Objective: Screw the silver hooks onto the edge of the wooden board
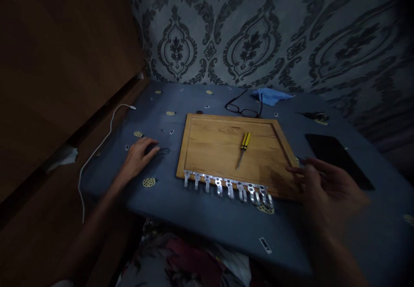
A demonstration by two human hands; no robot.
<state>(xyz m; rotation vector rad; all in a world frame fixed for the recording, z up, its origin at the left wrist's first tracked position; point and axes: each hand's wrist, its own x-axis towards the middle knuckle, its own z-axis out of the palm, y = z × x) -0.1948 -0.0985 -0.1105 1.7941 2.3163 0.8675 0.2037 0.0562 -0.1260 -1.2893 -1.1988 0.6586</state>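
My left hand rests on the cloth left of a wooden board, thumb and fingers apart. Beside its fingertips lies a thin dark loop; what it belongs to is hard to make out in the dim light. My right hand is at the board's right edge, fingers stretched and slightly blurred, with no clear object in them. The framed wooden board lies flat between both hands. On it is a screwdriver with a yellow and black handle. A metal hook rail runs along the board's near edge, its several hooks pointing toward me.
Folding glasses and a blue cloth lie behind the board. A dark flat phone or tablet is at right, below a small dark object. A white cable trails off the left edge beside a wooden cabinet.
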